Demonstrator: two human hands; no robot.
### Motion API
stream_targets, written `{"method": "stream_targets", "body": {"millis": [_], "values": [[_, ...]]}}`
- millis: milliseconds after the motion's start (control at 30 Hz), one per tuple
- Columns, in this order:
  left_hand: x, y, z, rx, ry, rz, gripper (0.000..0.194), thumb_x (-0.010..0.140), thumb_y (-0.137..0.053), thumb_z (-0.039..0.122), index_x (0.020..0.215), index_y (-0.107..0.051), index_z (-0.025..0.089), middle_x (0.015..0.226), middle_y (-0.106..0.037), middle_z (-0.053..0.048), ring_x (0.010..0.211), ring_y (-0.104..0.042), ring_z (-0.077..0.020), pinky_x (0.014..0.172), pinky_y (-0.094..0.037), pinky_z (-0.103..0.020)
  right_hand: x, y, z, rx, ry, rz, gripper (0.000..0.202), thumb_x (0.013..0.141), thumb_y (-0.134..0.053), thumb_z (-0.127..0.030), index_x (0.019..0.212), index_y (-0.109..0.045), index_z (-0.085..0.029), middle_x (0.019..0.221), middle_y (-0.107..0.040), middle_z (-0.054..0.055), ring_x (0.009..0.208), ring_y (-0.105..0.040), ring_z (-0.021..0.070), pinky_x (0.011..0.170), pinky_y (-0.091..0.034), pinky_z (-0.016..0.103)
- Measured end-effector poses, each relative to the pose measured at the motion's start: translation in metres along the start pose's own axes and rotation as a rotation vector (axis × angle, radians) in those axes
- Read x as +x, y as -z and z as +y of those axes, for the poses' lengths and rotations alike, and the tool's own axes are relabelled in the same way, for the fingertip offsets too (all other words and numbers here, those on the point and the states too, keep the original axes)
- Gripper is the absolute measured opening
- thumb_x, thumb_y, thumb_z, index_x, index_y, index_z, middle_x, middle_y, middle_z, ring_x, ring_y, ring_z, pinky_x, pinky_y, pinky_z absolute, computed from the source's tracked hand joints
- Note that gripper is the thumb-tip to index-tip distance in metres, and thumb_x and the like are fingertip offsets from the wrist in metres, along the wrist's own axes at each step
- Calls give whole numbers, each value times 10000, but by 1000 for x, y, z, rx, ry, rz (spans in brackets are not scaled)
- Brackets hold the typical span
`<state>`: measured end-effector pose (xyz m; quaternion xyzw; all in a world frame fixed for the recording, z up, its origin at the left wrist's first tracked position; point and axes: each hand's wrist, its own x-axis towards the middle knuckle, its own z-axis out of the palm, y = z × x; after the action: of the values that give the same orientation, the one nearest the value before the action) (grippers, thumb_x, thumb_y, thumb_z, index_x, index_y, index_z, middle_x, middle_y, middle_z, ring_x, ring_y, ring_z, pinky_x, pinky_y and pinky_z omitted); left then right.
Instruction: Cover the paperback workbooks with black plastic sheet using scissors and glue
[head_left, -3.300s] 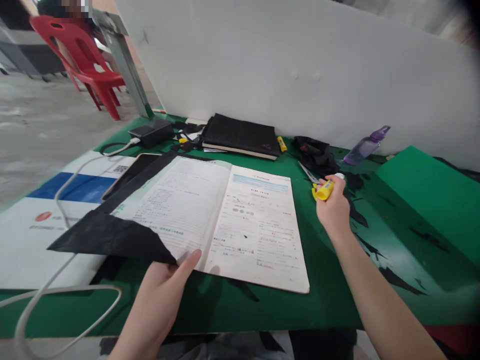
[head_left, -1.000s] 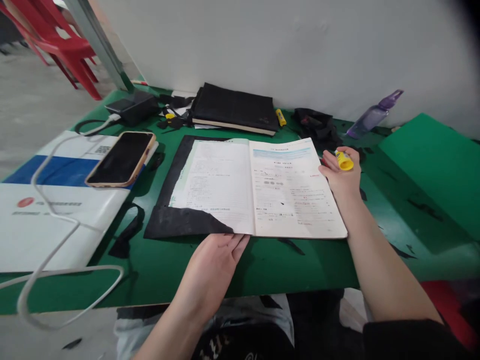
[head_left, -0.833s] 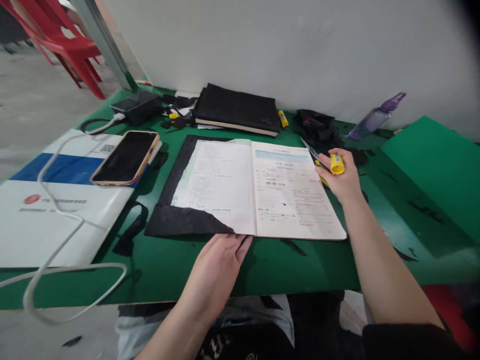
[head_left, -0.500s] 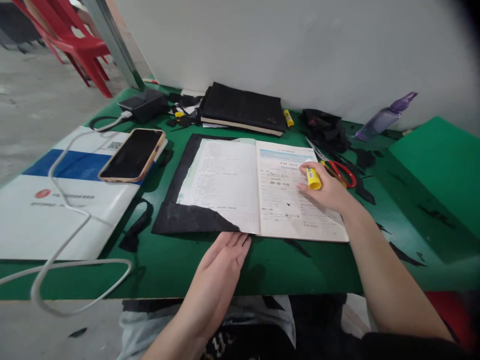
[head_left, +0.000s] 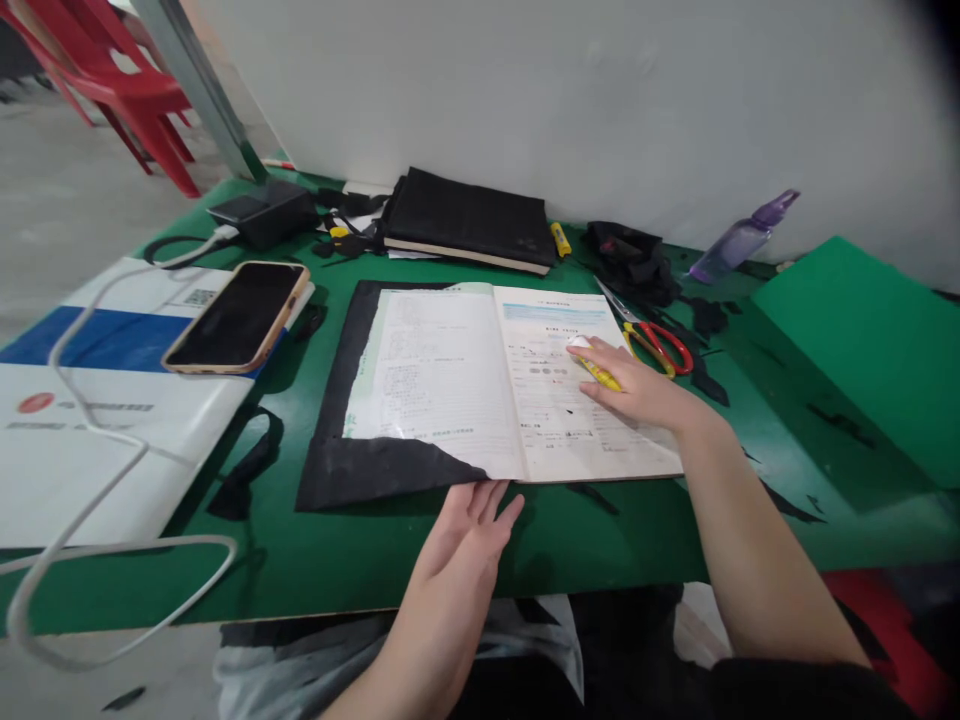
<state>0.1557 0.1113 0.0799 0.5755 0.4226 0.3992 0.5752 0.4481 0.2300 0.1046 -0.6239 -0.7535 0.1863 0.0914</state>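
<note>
An open booklet with printed pages lies on the desk. Black sheet material borders its left cover and folds over the bottom left corner. My left hand is at the booklet's near edge, fingers stretched out, their tips partly hidden under the edge and the thumb apart. Over the right page, my right hand grips a yellow glue stick, tilted, with its white end toward the page. Whether that end touches the paper I cannot tell. Just right of this hand lie red and yellow scissors.
A phone rests on a white and blue folder, beside a white cable. Behind the booklet are a black-covered book, another yellow stick and black scraps. A purple spray bottle and green board stand right.
The glue stick has turned from nearly upright to tilted in my right hand. My left hand's thumb has spread from its fingers. The whole view has shifted slightly.
</note>
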Motion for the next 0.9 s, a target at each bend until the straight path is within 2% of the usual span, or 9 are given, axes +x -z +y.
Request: {"method": "stream_targets", "body": {"millis": [167, 233, 333, 467, 533, 600, 733, 800, 900], "values": [[-1, -17, -3, -586, 170, -61, 582, 902, -490, 228, 1456, -339, 325, 1510, -397, -31, 1428, -294, -234, 1155, -363, -411, 3, -3, 5, 12, 15, 106, 544, 905, -502, -362, 1429, -378, -444, 1506, -381, -93, 1399, -351, 244, 1178, -233, 539], [-1, -18, -3, -641, 191, -81, 559, 890, -518, 225, 1425, -401, 333, 1512, -396, -9, 1446, -251, -227, 1185, -302, -418, 4, -3, 6, 13, 8, 132, 572, 898, -518, -376, 1441, -351, -447, 1498, -396, -91, 1384, -375, 258, 1170, -239, 560], [-7, -10, 0, -612, 222, -115, 497, 899, -518, 243, 1383, -471, 351, 1514, -389, 7, 1440, -270, -231, 1185, -286, -447, 3, 1, 10, 71, -30, 169, 623, 874, -555, -452, 1457, -337, -420, 1504, -397, -61, 1373, -389, 282, 1150, -284, 547], [-25, 13, 2, -457, 240, -258, 482, 919, -519, 300, 1392, -462, 370, 1494, -414, -27, 1361, -416, -280, 1113, -391, -500, 1, 10, 33, 78, -171, 466, 638, 890, -511, -488, 1477, -327, -318, 1474, -453, 23, 1322, -457, 271, 1102, -361, 468], [-31, 23, 3, -291, 145, -264, 501, 915, -518, 299, 1405, -447, 369, 1441, -487, -54, 1264, -533, -286, 1030, -491, -463, 1, 14, 49, -59, -334, 565, 654, 885, -504, -497, 1471, -343, -254, 1466, -460, 74, 1313, -461, 285, 1091, -355, 441], [-32, 32, 5, -54, -15, -265, 541, 886, -546, 262, 1406, -444, 370, 1335, -592, -64, 1118, -641, -256, 938, -560, -388, 3, 14, 65, -193, -494, 533, 653, 899, -451, -509, 1461, -363, -187, 1460, -456, 133, 1300, -463, 315, 1053, -372, 432], [-21, 46, 15, 400, -358, -235, 441, 837, -542, 111, 1246, -565, 275, 1047, -719, -50, 902, -698, -182, 775, -591, -261, 11, 6, 88, -252, -518, 455, 582, 912, -422, -411, 1397, -446, -90, 1400, -490, 220, 1267, -470, 333, 1007, -366, 426], [-16, 53, 18, 602, -453, -152, 351, 847, -541, 98, 1173, -581, 223, 995, -720, -64, 863, -689, -183, 733, -584, -270, 15, 2, 93, -273, -501, 419, 528, 902, -429, -352, 1361, -485, -96, 1374, -512, 215, 1237, -486, 316, 992, -360, 414], [-14, 62, 13, 794, -545, -56, 300, 859, -537, 70, 1129, -578, 195, 974, -702, -69, 860, -658, -186, 765, -565, -317, 18, 0, 98, -313, -499, 394, 487, 887, -439, -305, 1329, -520, -117, 1316, -555, 204, 1175, -517, 295, 955, -371, 391]]}}
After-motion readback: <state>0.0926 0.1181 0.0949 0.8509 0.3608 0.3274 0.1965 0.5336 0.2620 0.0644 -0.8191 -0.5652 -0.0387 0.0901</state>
